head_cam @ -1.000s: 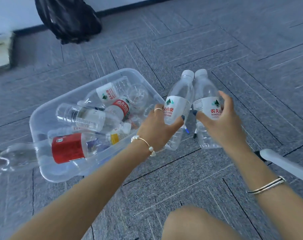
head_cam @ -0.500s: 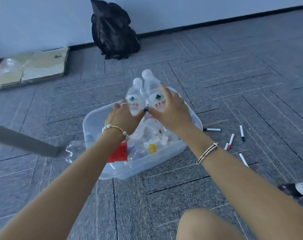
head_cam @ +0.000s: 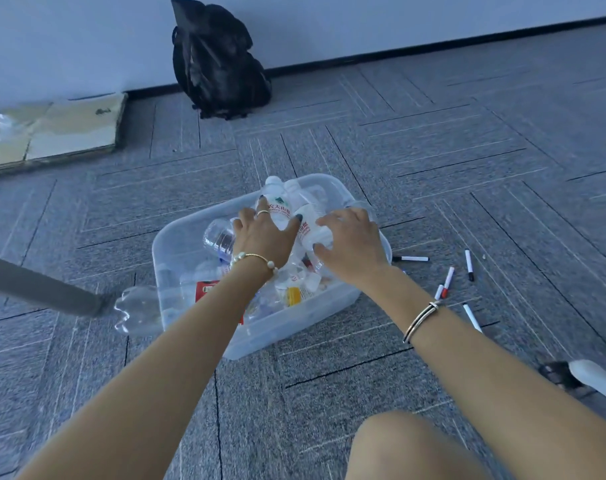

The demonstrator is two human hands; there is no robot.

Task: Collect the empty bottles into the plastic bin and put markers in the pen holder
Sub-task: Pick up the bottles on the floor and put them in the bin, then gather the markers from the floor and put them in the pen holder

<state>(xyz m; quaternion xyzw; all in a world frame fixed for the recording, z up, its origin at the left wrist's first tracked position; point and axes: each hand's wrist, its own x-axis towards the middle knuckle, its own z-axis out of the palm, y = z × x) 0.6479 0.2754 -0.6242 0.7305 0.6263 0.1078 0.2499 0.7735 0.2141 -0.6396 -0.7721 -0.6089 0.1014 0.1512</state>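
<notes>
Left hand [head_cam: 263, 237] gripping one bottle [head_cam: 277, 206], right hand [head_cam: 350, 247] another [head_cam: 308, 226], above the bin's [head_cam: 332, 299] far edge. Empty, light, thin-walled, slippery: best held mid-label, gently. Markers [head_cam: 447, 287] on floor beside the bin's right edge.

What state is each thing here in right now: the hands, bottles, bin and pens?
Left hand: grips a bottle over the bin.
Right hand: grips a second bottle.
Plastic bin: on the carpet, piled with bottles.
Large clear bottle: lying with its base outside the bin's left side.
Markers: capped, scattered on the carpet right of the bin.
Backpack: leaning against the wall.
</notes>
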